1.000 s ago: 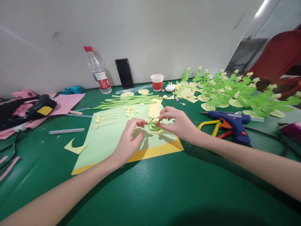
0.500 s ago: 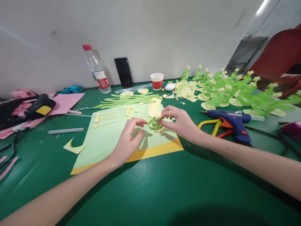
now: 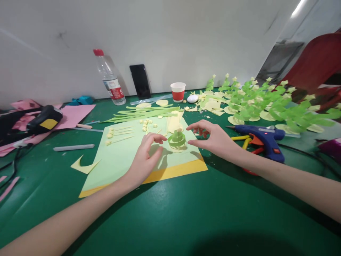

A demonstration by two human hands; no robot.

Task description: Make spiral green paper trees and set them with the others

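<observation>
A coiled green paper strip [image 3: 177, 139] rises in a small spiral on a pale yellow paper disc [image 3: 179, 149], with a pale star-like tip on top. My left hand [image 3: 149, 153] is beside its left side, fingers bent and apart, holding nothing. On its other side my right hand [image 3: 209, 138] is open, thumb and fingers spread around air, a small gap from the coil. Both are over a light green sheet [image 3: 117, 161] with a yellow strip along its front edge. Several thin sticks with pale star tips [image 3: 119, 131] and loose small paper stars [image 3: 146, 125] lie on that sheet.
Right of the sheet lie a blue glue gun [image 3: 262, 137] and yellow-handled pliers [image 3: 246, 143]. Finished green spirals [image 3: 266, 103] crowd the back right. Green strips [image 3: 144, 113], a paper cup [image 3: 178, 93], a phone [image 3: 140, 81] and a bottle [image 3: 113, 85] are along the back.
My right hand has let go of the coil's top and drawn back to the right, fingers parting. The green coil now stands taller by itself. My left hand is nearly unmoved.
</observation>
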